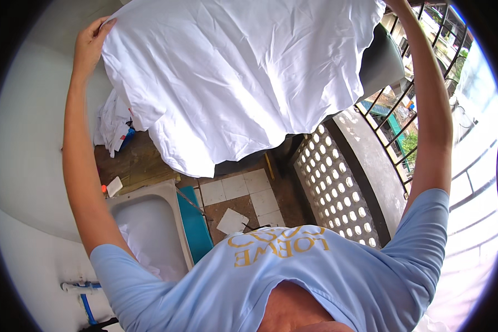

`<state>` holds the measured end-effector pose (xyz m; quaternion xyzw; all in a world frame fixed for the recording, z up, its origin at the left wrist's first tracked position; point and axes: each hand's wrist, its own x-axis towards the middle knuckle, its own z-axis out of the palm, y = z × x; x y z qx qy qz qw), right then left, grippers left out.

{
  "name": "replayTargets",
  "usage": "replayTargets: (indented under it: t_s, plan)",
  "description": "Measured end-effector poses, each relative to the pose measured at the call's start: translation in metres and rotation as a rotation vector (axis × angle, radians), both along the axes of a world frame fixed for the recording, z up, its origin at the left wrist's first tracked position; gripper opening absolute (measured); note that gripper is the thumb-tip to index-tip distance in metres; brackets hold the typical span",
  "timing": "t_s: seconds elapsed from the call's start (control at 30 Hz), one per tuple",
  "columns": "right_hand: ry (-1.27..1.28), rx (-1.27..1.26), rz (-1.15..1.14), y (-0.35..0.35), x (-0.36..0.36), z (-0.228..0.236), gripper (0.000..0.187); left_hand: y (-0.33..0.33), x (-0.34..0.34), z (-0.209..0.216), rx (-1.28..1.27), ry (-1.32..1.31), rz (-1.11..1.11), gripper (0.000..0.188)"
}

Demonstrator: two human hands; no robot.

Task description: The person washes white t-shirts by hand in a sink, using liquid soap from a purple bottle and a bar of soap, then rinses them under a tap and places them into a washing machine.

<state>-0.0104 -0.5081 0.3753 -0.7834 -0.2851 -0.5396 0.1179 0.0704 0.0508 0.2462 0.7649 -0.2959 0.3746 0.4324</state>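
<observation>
A large white cloth [232, 77] hangs spread out and creased in front of me, its top running past the upper edge of the view. At its upper left corner my left hand [89, 50] is closed, pinching the edge between thumb and fingers. My right hand [392, 3] shows only in a sliver at the top edge, at the cloth's right corner, where the fabric is pulled up to it; most of its fingers are cut off. Both arms are raised and spread wide. The cloth's lower hem hangs free above the floor.
A sink [174, 221] with white fabric in water lies lower left. Beyond it, a crumpled white garment [113, 124] sits on a brown surface near a pale soap-like block [114, 187]. Window bars [395, 141] and a perforated block wall [337, 182] stand right; a grey rounded object [384, 61] is partly hidden.
</observation>
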Motion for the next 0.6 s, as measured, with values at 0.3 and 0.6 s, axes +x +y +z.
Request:
replayTargets:
  t_s: [0.3,0.6]
  plan:
    - [0.458,-0.217,-0.135,0.018,-0.002,-0.187,0.024,-0.054,0.053,-0.164,-0.105,0.236,-0.141,0.021]
    - [0.634,-0.239,-0.159,-0.001,0.001,-0.183,0.027,-0.044,0.102,-0.172,-0.291,0.49,-0.249,0.018]
